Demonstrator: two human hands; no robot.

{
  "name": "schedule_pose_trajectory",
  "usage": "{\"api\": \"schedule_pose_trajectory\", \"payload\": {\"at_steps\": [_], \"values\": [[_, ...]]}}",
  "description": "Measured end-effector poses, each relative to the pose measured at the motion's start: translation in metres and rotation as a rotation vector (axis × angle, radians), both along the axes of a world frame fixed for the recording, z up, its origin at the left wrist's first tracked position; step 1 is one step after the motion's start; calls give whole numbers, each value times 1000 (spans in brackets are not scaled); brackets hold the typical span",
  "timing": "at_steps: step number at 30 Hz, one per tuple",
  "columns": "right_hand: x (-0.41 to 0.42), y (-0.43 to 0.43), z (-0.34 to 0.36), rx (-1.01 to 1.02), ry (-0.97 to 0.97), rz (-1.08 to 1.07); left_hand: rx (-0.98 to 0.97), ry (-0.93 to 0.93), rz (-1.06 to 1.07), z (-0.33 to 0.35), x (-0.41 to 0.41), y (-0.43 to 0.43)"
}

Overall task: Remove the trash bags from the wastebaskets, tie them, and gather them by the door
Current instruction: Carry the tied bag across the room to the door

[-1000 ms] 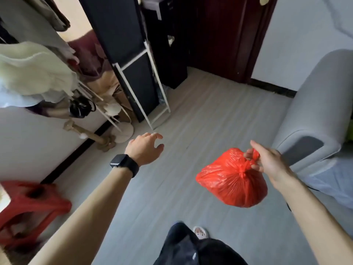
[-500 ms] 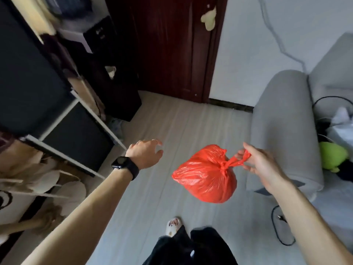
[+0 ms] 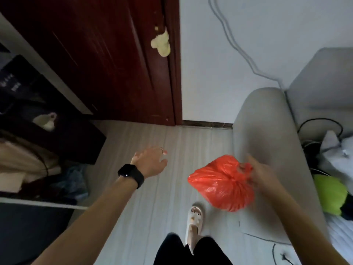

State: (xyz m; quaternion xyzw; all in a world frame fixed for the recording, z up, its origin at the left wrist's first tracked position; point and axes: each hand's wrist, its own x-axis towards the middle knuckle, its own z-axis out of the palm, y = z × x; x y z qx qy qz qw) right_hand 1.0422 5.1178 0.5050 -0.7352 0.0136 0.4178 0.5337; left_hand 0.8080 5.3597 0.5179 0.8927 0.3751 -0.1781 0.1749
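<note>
At the far left, dark furniture (image 3: 63, 138) and a heap of cloth crowd the floor's left edge. Next comes the left hand (image 3: 150, 162), a black watch (image 3: 130, 174) on its wrist. It is stretched out over the floor (image 3: 164, 197) with fingers loose and apart, holding nothing. Ahead of it, at the floor's far edge, stands the dark red door (image 3: 114, 64), closed as far as can be seen.

To the right, the red trash bag (image 3: 219, 184) hangs in the air above the floor, near a pale slipper (image 3: 194, 217) and just beside the grey sofa arm (image 3: 263, 127). Its neck is gathered into a knot, so removing and tying look done for this bag. The right hand (image 3: 259, 175) is blurred, but its fingers seem curled tight round that knotted neck.

What is left, in my judgement, is to set the bag down at the foot of the door. No wastebasket is in view, so I cannot tell whether other bags wait.
</note>
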Motion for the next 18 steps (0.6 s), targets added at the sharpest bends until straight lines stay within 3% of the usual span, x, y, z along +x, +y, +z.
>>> {"api": "schedule_pose_trajectory", "payload": {"at_steps": [4,10,18], "values": [[75,54,-13,-45,9,-7,-10,6,-11,-15,76,64],[163,135,-51,-72,141,-198,-24,10,-111,-50,177,138],[282,237,-167,-108,260,-308,236,-37,-224,-107,331,238]]}}
